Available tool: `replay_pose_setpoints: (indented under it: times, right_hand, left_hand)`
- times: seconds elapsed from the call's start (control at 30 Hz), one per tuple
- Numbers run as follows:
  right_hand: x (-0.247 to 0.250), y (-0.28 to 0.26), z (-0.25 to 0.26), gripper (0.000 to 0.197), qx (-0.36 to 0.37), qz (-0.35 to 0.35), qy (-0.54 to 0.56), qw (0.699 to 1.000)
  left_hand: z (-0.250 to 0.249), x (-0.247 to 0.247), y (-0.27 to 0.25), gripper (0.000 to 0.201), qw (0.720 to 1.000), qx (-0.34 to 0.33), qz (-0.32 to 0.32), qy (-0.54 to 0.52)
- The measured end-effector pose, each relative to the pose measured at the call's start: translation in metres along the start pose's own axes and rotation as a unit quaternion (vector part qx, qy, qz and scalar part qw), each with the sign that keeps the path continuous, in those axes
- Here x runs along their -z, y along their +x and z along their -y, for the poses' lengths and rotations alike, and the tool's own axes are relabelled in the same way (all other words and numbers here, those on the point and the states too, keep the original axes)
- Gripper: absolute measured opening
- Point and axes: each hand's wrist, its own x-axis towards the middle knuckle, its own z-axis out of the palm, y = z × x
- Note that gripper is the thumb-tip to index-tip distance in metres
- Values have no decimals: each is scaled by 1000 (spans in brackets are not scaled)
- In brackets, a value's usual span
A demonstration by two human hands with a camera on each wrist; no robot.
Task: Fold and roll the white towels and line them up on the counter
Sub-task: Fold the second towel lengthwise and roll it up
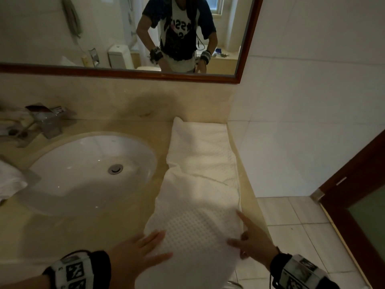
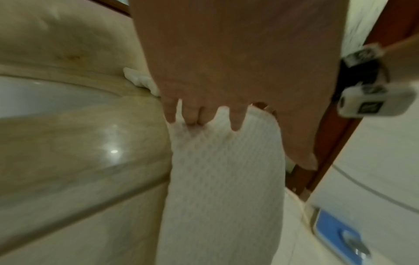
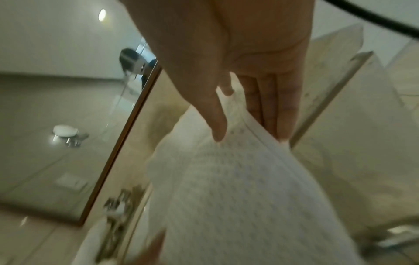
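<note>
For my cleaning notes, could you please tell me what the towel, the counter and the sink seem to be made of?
Towel: white woven cloth, probably cotton, matte, with a dimpled waffle-like weave. Counter: beige polished stone, perhaps marble, glossy with light glints. Sink: likely glazed white ceramic, smooth and shiny.

— Where did the white towel [image 1: 200, 163] lie?
— I saw it stretched lengthwise on the counter [image 1: 116, 230], right of the sink [image 1: 83, 155], dotted weave up, creased midway, near end hanging over the front edge.

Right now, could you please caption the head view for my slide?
Left hand flattens, right hand pinches a white towel on the counter beside the sink.
</note>
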Motion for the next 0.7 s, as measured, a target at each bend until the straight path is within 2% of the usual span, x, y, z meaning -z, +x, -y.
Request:
replay_pose_setpoints:
  times: [0.03, 0.07, 0.1, 0.13, 0.2, 0.23, 0.3, 0.33, 0.37, 0.4, 0.43, 0.47, 0.5, 0.53, 0.57, 0.63, 0.67, 0.7]
  right_hand:
    - [6, 6, 4, 88, -1, -40, 10, 999]
    - [11, 12, 8, 84, 6, -71, -7, 997]
    - [13, 18, 14, 82, 15, -83, -38, 996]
    - [15, 22, 19, 83, 21, -82, -65, 994]
    - [16, 27, 23, 82, 17, -66, -87, 994]
    - [17, 27, 25, 77, 9, -65, -80, 995]
    - [21, 21, 28, 72, 8, -47, -110, 993]
    - [24, 18, 29, 78, 2, -30, -146, 989]
    - [26, 16, 30, 85, -2, -18, -183, 983]
    - [27, 17, 33, 87, -8, -18, -232, 973]
    - [27, 20, 36, 86, -1, -25, -278, 960]
    - [26, 25, 41, 83, 16, -44, -314, 948]
    - [24, 34, 48, 79, 52, -63, -338, 938]
    - [21, 44, 56, 75, 99, -70, -352, 928]
    - [18, 56, 64, 72, 136, -59, -362, 920]
    - [14, 83, 78, 74, 162, -18, -396, 904]
    - [13, 98, 83, 77, 155, -4, -413, 897]
    - [13, 113, 89, 81, 150, 0, -425, 893]
  left_hand:
    - [-2, 8, 3, 63, 998, -18, -63, -26]
    - [-1, 23, 6, 41, 993, -3, -98, -61]
    - [-2, 41, 13, 36, 986, 8, -145, -75]
    - [1, 51, 24, 40, 982, 18, -178, -68]
    - [15, 61, 50, 80, 989, 28, -148, 13]
    - [23, 61, 58, 97, 995, 49, -77, 44]
    - [24, 59, 64, 112, 996, 83, 19, 41]
    - [23, 46, 64, 113, 996, 82, 26, 19]
    - [19, 26, 64, 112, 996, 88, 4, -8]
    - [13, 12, 59, 105, 996, 92, 10, -10]
    - [5, -7, 57, 89, 994, 109, 4, -27]
    - [2, -31, 60, 63, 993, 109, -40, -5]
    - [-1, -50, 66, 46, 989, 121, -77, 31]
    - [-5, -47, 70, 43, 987, 124, -83, 63]
    - [-5, -29, 73, 51, 990, 124, -49, 44]
    - [3, 36, 80, 99, 991, 116, -1, -64]
    - [11, 57, 87, 108, 995, 82, -41, -35]
    - [23, 76, 100, 100, 990, 67, -123, -2]
